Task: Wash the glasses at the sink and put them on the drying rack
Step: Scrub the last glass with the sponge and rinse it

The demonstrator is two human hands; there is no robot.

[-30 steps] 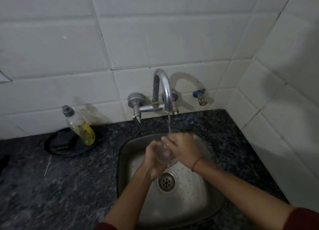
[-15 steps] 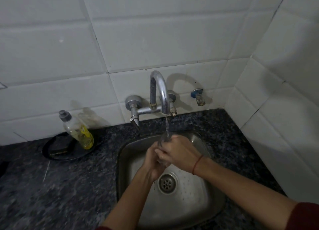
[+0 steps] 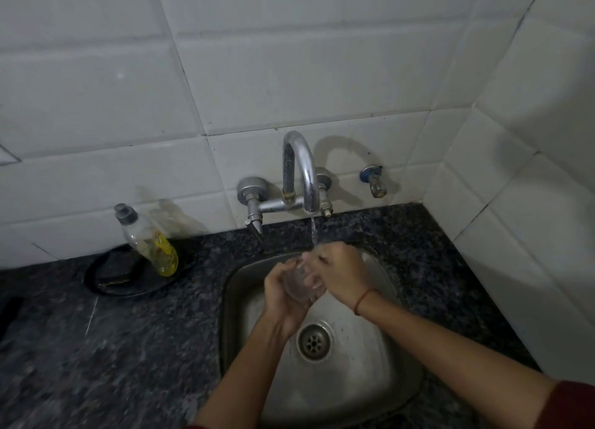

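One clear glass (image 3: 301,282) tilted under running tap (image 3: 301,167): left hand (image 3: 280,295) cups base, right hand (image 3: 343,274) curled over rim.

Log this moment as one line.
step: rinsing | left hand: holds glass | right hand: grips glass | tap: running | place: over sink | drying rack: not in view

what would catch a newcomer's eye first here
The left hand cups a clear glass while the right hand grips its rim, over the steel sink at centre. Water runs from the curved tap onto them. At left stands a tilted bottle with yellow liquid.
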